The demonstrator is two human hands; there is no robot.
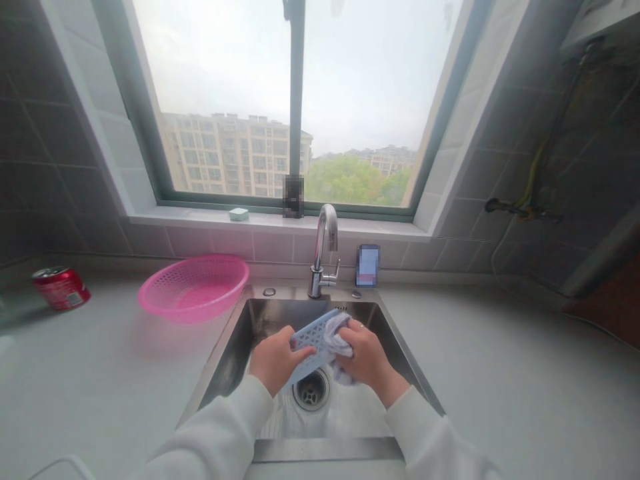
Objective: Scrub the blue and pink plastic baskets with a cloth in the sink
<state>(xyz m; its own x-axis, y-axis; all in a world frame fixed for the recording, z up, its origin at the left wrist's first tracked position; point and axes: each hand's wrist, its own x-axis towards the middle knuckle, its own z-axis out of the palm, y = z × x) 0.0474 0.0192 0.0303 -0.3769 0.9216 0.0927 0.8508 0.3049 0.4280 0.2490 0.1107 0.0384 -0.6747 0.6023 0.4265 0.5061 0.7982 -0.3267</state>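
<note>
Over the steel sink [225, 360], my left hand [277, 360] grips the left end of a light blue plastic basket [309, 333] with a pattern of holes, its thumb lying across the near side. The basket is tilted. My right hand [365, 353] is closed on a bunched, pale greyish-white cloth [337, 340], which is pressed against the basket's right part and hides it. Below the basket is the round drain [311, 392]. The chrome faucet [323, 247] stands behind my hands; no water stream shows from its spout.
On the left counter stand a pink perforated basket [195, 287] and a red can [61, 288] lying tilted. A phone-like device [368, 265] leans on the wall right of the faucet. A pale green block [239, 214] sits on the windowsill. A pipe valve [523, 210] juts from the right wall.
</note>
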